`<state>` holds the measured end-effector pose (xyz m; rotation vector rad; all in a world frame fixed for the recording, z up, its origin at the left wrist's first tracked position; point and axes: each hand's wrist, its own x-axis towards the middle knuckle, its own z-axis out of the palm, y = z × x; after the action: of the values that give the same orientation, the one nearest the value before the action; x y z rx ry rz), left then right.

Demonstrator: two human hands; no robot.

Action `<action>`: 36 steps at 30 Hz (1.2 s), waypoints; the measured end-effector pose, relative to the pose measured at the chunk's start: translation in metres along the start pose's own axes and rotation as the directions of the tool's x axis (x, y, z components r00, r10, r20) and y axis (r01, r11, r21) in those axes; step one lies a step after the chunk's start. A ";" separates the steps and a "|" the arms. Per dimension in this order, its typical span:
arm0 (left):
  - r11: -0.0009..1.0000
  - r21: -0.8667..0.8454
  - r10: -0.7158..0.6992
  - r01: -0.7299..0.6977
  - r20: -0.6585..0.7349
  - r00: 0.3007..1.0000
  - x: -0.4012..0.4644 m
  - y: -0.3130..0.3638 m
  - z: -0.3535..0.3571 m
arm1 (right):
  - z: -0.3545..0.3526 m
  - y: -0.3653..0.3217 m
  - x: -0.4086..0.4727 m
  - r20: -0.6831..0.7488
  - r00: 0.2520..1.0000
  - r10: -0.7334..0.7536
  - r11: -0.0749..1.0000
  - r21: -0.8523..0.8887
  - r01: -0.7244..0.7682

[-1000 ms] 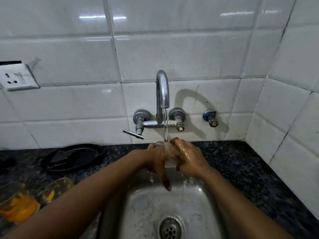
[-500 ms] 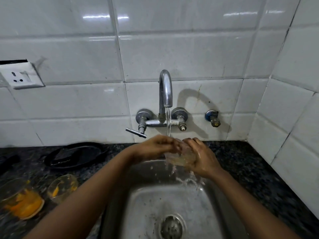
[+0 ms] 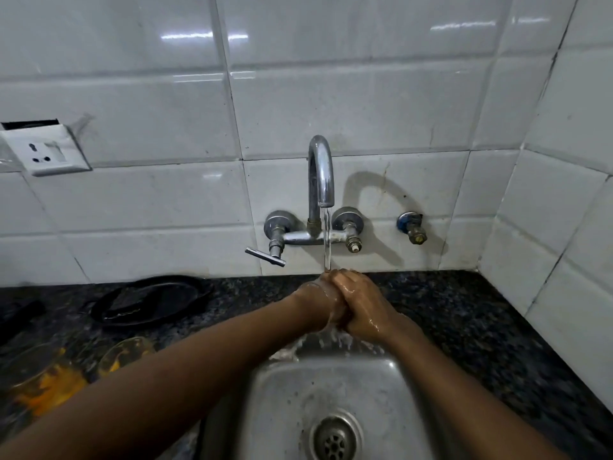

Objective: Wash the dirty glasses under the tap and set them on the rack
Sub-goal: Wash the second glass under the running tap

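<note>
Two juice-stained glasses [image 3: 49, 376] sit on the dark speckled surface [image 3: 464, 310] far to the left of my hands, white tile behind. My left hand [image 3: 318, 302] and right hand [image 3: 361, 305] press together under the tap [image 3: 320, 174] stream above the sink [image 3: 331, 393], fingers curled; I cannot tell whether a glass lies between them.

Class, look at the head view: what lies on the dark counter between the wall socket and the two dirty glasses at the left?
A black pan lies there on the counter, below the socket and behind the glasses.
</note>
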<state>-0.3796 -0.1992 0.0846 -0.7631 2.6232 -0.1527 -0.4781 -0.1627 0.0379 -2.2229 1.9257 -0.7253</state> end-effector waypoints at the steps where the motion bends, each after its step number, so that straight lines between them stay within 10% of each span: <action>1: 1.000 -0.024 -0.002 0.002 0.001 1.000 0.003 0.000 0.001 | 0.001 0.001 0.001 -0.014 1.000 0.008 1.000 0.025 -0.007; 6: 0.805 -0.591 0.090 -0.046 0.045 0.995 0.006 -0.025 0.002 | -0.006 -0.005 -0.002 0.083 0.983 0.164 0.948 0.261 -0.181; 8: 0.546 -0.837 0.141 -0.029 0.058 0.988 0.001 -0.042 0.003 | -0.004 -0.001 -0.003 0.111 0.970 0.216 0.936 0.260 -0.238; 11: 0.259 -0.955 -0.138 -0.148 -0.188 0.972 0.006 -0.052 0.010 | -0.003 -0.005 -0.004 0.100 0.931 0.351 0.925 0.115 -0.361; 15: 0.391 -0.899 -0.506 -0.198 -0.389 0.769 0.021 -0.021 0.021 | -0.002 -0.032 -0.003 -0.003 0.872 0.489 0.871 -0.052 -0.488; 18: 0.418 -0.884 -0.699 -0.210 -0.461 0.547 0.027 -0.015 0.022 | 0.002 -0.035 -0.001 0.035 0.879 0.475 0.862 0.182 -0.473; 20: 0.340 -0.888 -0.718 -0.308 -0.457 0.524 0.024 -0.018 0.024 | 0.005 -0.028 -0.006 0.138 0.900 0.413 0.716 0.563 -0.414; 22: 0.057 -0.889 -0.724 -0.455 -0.351 0.594 0.019 -0.020 0.026 | 0.008 -0.021 -0.017 0.238 0.917 0.319 0.411 0.837 -0.360; 25: -0.273 -0.821 -0.718 -0.502 -0.173 0.674 0.012 -0.016 0.029 | 0.011 -0.017 -0.028 0.394 0.907 0.151 -0.119 0.918 -0.379; 27: -0.206 -0.847 -0.745 -0.491 -0.190 0.640 0.013 -0.014 0.030 | 0.009 -0.016 -0.027 0.417 0.888 0.195 -0.021 0.906 -0.422; 31: 0.260 -0.943 -0.671 -0.207 -0.331 0.663 0.017 -0.011 0.029 | 0.013 -0.028 -0.018 0.075 0.908 0.411 0.824 0.396 -0.406; 33: 0.200 -0.951 -0.701 -0.237 -0.307 0.644 0.016 -0.012 0.030 | 0.015 -0.026 -0.019 0.092 0.938 0.335 0.835 0.432 -0.341; 36: -0.120 -0.917 -0.732 -0.380 -0.177 0.658 0.012 -0.016 0.032 | 0.012 -0.015 -0.030 0.298 0.920 0.254 0.408 0.829 -0.382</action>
<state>-0.3673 -0.2190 0.0546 -1.9613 2.6781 2.3886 -0.4619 -0.1337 0.0251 -1.1549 1.3144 -1.1271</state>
